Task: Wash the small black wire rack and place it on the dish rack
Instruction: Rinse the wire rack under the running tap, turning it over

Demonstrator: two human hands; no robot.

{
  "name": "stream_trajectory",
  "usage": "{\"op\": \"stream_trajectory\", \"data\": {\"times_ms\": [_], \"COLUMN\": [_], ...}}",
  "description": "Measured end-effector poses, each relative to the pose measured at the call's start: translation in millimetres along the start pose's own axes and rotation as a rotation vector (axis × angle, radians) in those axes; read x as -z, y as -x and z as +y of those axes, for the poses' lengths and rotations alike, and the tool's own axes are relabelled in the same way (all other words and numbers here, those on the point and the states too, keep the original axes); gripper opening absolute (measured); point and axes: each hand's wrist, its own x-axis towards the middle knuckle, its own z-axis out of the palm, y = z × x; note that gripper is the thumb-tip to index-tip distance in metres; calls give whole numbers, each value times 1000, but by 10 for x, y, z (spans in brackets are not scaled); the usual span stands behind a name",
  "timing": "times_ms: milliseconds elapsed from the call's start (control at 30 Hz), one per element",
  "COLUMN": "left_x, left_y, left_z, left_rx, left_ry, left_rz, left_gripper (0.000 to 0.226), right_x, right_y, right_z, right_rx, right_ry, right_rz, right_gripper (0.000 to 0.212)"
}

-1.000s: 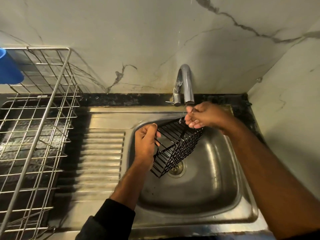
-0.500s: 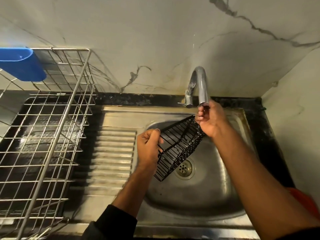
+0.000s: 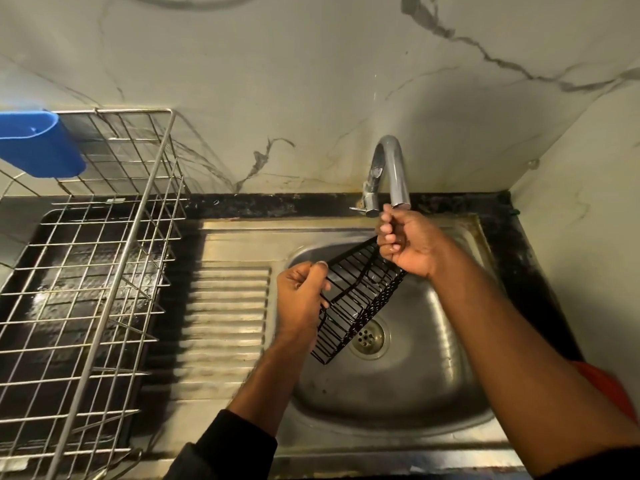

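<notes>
Hands are gripping the small black wire rack [image 3: 360, 303] from both ends at frame centre, holding it tilted over the sink [image 3: 398, 403] bowl, probably so rinse water runs off into the drain [image 3: 369, 337]. The left hand [image 3: 301, 299] is curling round its lower-left edge; the right hand [image 3: 405, 244] is closing on the upper corner just under the tap [image 3: 391, 174] spout, seemingly for rinsing. Farther left, the dish rack [image 3: 86, 271] is waiting beside a blue holder [image 3: 38, 143]. No readable writing is showing anywhere.
</notes>
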Motion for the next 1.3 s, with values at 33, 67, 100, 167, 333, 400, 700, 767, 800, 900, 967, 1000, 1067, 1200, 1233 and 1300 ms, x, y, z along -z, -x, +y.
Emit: {"op": "stream_trajectory", "data": {"times_ms": [33,67,100,167,333,400,700,767,800,900,967,1000,1067,1200,1233,1300], "left_x": [-7,-15,-21,-28,3,3,-12,25,41,74,95,107,124,149,162,183], "left_y": [2,3,5,5,-1,16,50,80,89,65,48,47,59,92,92,74], "left_z": [-1,1,4,20,27,17,82,73,68,78,66,57,46,50,64,95], "left_rx": [4,5,7,15,14,14,0,-9,-12,-21,-34,-28,-2,5,4,12], "left_ry": [1,0,-1,5,14,14,138,90,77,51,73,88,87,30,30,29], "left_rz": [-1,-2,0,12,-3,-14,-15,-11,-10,9,6,6,15,38,38,52], "left_gripper": [42,40,39,38,38,35,38,43,44,47,43,38,34,43,45,47], "right_x": [-9,-13,-29,-58,25,7,-85,79,100,-141,-400,-434,-352,68,94,50], "right_y": [45,97,174,354,631,657,518,356,332,418,552,552,412,17,-3,1], "right_z": [9,18,22,19,-76,-59,601,450,378,442,614,690,662,438,401,365], "right_rx": [3,16,36,80,338,413,538,402,342,324,370,410,426,211,181,253], "right_ry": [74,160,293,688,1001,1084,1629,1599,1600,1473,1486,1546,1559,1555,1530,1407], "right_rz": [-19,-31,-41,-76,135,229,-205,-54,3,-141,-304,-351,-317,-1,39,86], "right_gripper": [33,33,34,34,22,26,66,70,73,66,61,61,59,73,71,60]}}
